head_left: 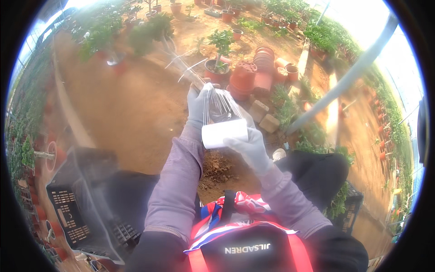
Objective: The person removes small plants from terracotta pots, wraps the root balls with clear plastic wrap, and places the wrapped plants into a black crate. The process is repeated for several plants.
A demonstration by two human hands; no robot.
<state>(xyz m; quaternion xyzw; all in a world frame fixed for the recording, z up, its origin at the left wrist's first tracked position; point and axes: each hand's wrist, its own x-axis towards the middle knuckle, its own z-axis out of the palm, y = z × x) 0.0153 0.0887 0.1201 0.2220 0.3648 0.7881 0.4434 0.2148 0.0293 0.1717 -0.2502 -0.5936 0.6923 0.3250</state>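
Note:
A small leafy plant [153, 35] is held out in front of me, its leafy top pointing away to the upper left. My left hand [196, 109], in a pale glove, is closed around the lower part of its stem. White ties show along the thin stems. My right hand [253, 148], also gloved, grips a white roll of stretch film [223, 134]. Clear film [222, 105] runs from the roll to the plant's lower end beside my left hand. That end is partly hidden by the film and glove.
Stacked terracotta-coloured pots [243, 78] and a potted plant [217, 68] stand ahead. Bricks [264, 115] lie near my right hand. A grey pole [346, 81] slants across the right. Black crates [68, 211] flank me. Loose soil [215, 168] lies below the roll.

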